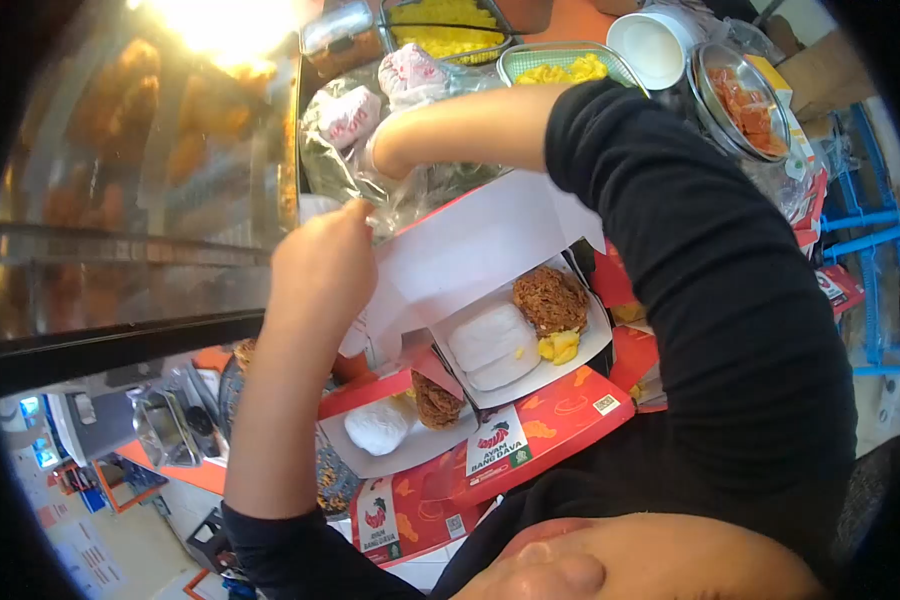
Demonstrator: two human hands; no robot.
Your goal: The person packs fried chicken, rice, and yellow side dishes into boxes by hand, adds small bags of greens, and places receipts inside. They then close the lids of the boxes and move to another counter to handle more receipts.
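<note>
Clear bag [410,208]: far, left of centre; I judge it light, slippery, best held by the rim.
Left hand [325,258]: fingers curled tight on its near edge.
Right hand [388,150]: inside; fingers hidden, I can't tell.
Wrapped bundles [350,116]: within, probably soft; cup whole.

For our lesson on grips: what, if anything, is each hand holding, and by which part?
The left hand grips the clear plastic bag by its edge. The right hand reaches into it; its hold cannot be told.

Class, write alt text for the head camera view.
A person's right hand reaches into a plastic bag of wrapped bundles, the left hand gripping its edge. Nearby, two open red boxes each hold fried chicken and a white parcel.
</note>
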